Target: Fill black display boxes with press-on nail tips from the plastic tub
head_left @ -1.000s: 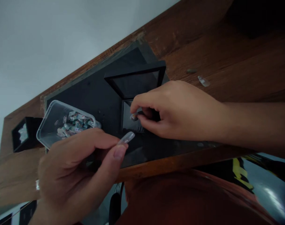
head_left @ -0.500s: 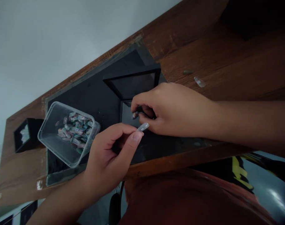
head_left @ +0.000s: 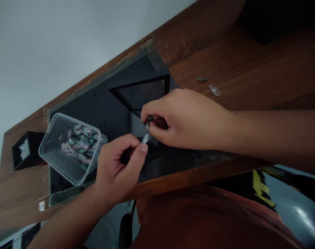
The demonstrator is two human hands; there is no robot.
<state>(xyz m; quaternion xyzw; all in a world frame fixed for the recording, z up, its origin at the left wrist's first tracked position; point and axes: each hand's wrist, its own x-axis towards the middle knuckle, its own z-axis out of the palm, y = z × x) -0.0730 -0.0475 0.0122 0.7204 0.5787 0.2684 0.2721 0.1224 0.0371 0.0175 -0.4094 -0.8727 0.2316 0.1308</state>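
My left hand point(head_left: 121, 166) pinches a pale, glossy elongated stone point(head_left: 146, 139) between thumb and forefinger. Close to its tip, my right hand point(head_left: 183, 119) has its fingers pinched on a small stone point(head_left: 147, 127), partly hidden by the fingertips. Both hands are over a black box with a raised, framed lid point(head_left: 144, 93); its lower part point(head_left: 138, 124) is mostly covered by my right hand. To the left, a clear plastic tub point(head_left: 56, 155) holds several polished stones point(head_left: 82, 143) in green, pink and clear tones.
A small black box point(head_left: 34, 148) with whitish pieces point(head_left: 24, 149) lies at the far left. On the wooden table point(head_left: 250, 76) are a clear stone point(head_left: 215, 90) and a dark greenish one point(head_left: 202, 79). A dark mat point(head_left: 95, 100) lies beneath the tub and lidded box.
My left hand has moved slightly left, and its pale stone has turned more upright, nearer the small stone in my right hand. The whole view has shifted a little.
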